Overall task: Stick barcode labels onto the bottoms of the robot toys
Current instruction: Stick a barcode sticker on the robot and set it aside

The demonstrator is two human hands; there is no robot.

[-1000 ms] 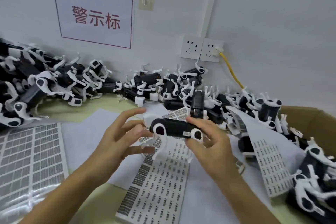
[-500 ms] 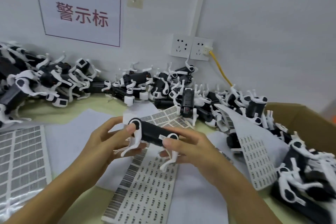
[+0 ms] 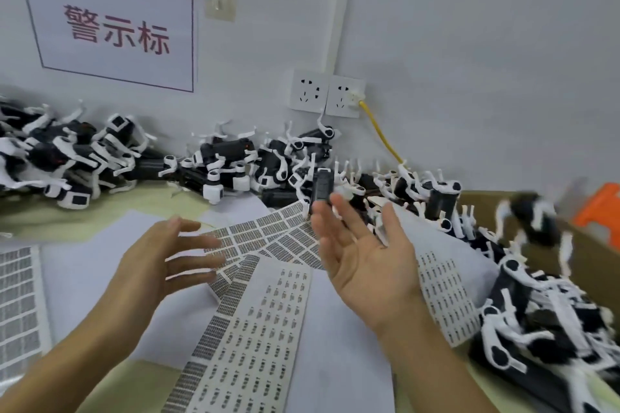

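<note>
Both hands were empty. Left hand [image 3: 161, 261] hovered palm-down with fingers spread over the label sheets; right hand [image 3: 365, 258] was palm-up, fingers straight and released, holding nothing.

A blurred black-and-white robot toy [image 3: 533, 221] sat at 3 o'clock above the cardboard box [image 3: 590, 255], clear of both hands. The blur and the upturned right palm suggest a toss toward the box; my read, not certain. No barcode was visible on it at that blur.

Barcode label sheets [image 3: 255, 322] lay fanned flat on the tabletop [image 3: 110, 375] at 6 o'clock, right under the hands, presumably so a label could be peeled without reaching. Another sheet [image 3: 16, 295] lay at 9 o'clock, and one more [image 3: 446, 292] was draped at 4 o'clock against the pile of toys in the box.

A second pile of toys [image 3: 218, 164] ran along the wall from 10 to 1 o'clock, within arm's reach. I'd guess that's the unlabelled stock and the box at 3–5 o'clock holds done ones. Can't confirm, since no bottoms were readable.

Likely next step: pick a fresh toy from the back pile and turn its underside up.
</note>
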